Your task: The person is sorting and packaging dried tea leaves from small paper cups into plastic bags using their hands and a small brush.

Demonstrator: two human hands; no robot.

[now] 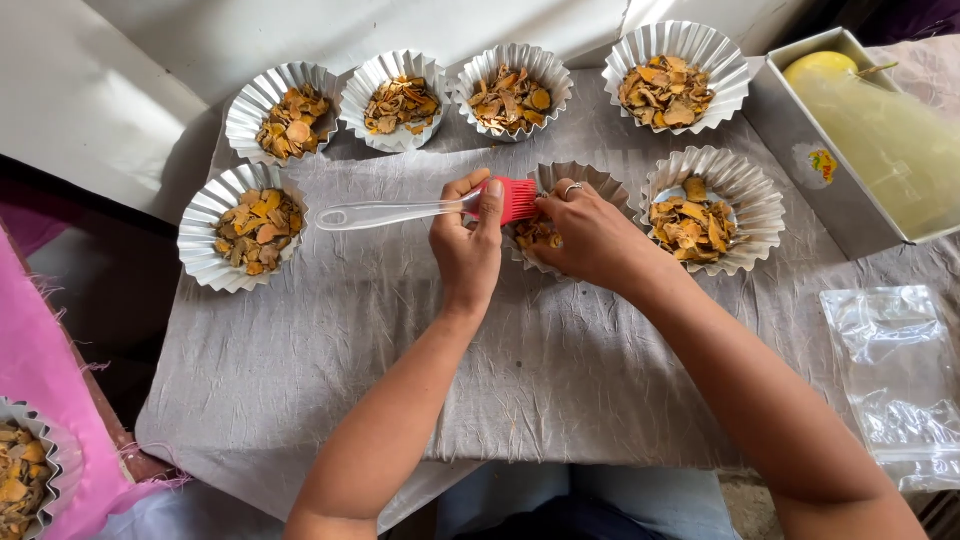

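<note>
My left hand (467, 243) grips a silicone brush (400, 211) with a clear handle pointing left and a red bristle head. My right hand (590, 232), with a ring on one finger, pinches the red bristles (517, 199) from the right. Both hands hover over a fluted foil cup (592, 181) holding a few orange-yellow dried slices (537, 238), partly hidden by the hands.
Several more foil cups of dried slices (291, 118) (695, 213) sit on a grey cloth-covered table (560, 370). A grey box with a yellow bottle (872, 130) stands at right, clear plastic bags (895, 380) below it. Another cup rests on pink cloth (35, 470) at lower left.
</note>
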